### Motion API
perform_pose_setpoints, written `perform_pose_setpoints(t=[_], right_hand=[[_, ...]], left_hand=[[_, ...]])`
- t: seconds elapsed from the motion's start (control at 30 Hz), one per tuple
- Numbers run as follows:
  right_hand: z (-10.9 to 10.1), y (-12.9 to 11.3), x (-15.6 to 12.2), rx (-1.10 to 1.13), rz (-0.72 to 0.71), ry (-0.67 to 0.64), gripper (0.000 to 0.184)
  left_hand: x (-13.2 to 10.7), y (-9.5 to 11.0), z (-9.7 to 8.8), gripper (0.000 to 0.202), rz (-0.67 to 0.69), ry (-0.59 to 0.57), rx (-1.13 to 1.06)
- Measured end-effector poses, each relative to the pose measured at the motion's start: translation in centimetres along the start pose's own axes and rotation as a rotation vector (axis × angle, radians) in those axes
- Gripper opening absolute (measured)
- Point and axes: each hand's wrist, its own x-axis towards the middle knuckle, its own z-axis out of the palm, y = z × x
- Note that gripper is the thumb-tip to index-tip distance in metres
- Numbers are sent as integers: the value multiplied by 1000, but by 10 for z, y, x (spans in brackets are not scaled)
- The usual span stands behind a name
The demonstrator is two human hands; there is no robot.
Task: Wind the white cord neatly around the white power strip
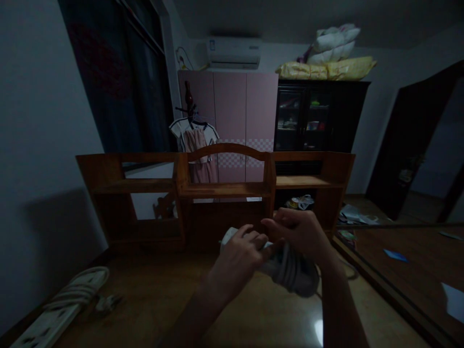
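In the middle of the view is a grey-and-white device (304, 278) with a grey cord (288, 266) wound round it in several turns. It is tilted just above the desk, and its exact kind is hard to make out in the dim light. My left hand (242, 251) grips its pale end from above, fingers curled over the top. Over the wound cord, my right hand (297, 229) is closed in a pinch; what lies between its fingertips is hidden. Part of a thin cord curves out beside my right wrist.
A white power strip (54, 319) wrapped in its own cord lies at the left by the wall. Behind my hands stands a wooden desk shelf (224, 189). The desk (152, 295) has a raised right edge, with papers (455, 299) beyond it.
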Motion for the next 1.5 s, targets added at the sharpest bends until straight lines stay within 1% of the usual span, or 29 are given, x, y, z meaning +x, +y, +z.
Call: perform_pose_setpoints(t=[0.13, 0.23, 0.3, 0.4, 0.5, 0.57, 0.67, 0.73, 0.8, 0.87, 0.93, 1.03, 1.1, 1.2, 1.3, 1.4, 1.5], right_hand=[[-14, 10, 0, 146, 29, -40, 42], [-13, 12, 3, 224, 28, -72, 42], [-9, 9, 5, 283, 29, -100, 40], [-5, 4, 7, 340, 40, -117, 42], [-3, 2, 7, 345, 80, -113, 45], [-2, 4, 6, 342, 110, -108, 45], [2, 11, 7, 306, 105, -61, 44], [5, 16, 9, 258, 67, -28, 43], [9, 20, 12, 207, 13, -40, 43], [10, 22, 13, 170, -30, -73, 44], [11, 22, 13, 110, -35, -67, 44], [12, 23, 10, -25, -15, -12, 45], [12, 22, 8, -93, -11, 11, 43], [14, 17, 7, -118, -27, 3, 37], [16, 8, 8, -124, -55, -23, 32], [18, -1, 8, -154, -86, -20, 26], [18, -6, 5, -154, -134, 34, 19]], left_hand=[[3, 17, -12, 18, 106, 53, -96], [5, 24, -20, 21, 112, 118, -179], [5, 24, -22, 21, 101, 171, -246], [2, 21, -20, 19, 29, 253, -377], [-1, 14, -18, 28, -70, 316, -472], [-2, 10, -18, 34, -96, 328, -454], [-3, 4, -20, 39, -145, 301, -410], [-3, 3, -21, 42, -209, 271, -464], [-2, 2, -21, 40, -292, 277, -573], [0, 1, -21, 37, -410, 330, -694], [1, -5, -19, 37, -573, 397, -829], [-2, -23, -15, 41, -850, 463, -1071], [-7, -41, -10, 42, -972, 491, -1254], [-16, -66, 0, 44, -1050, 519, -1479], [-20, -81, 9, 46, -1118, 459, -1577], [-18, -81, 17, 48, -1147, 426, -1561], [-11, -72, 21, 51, -1116, 375, -1513]])
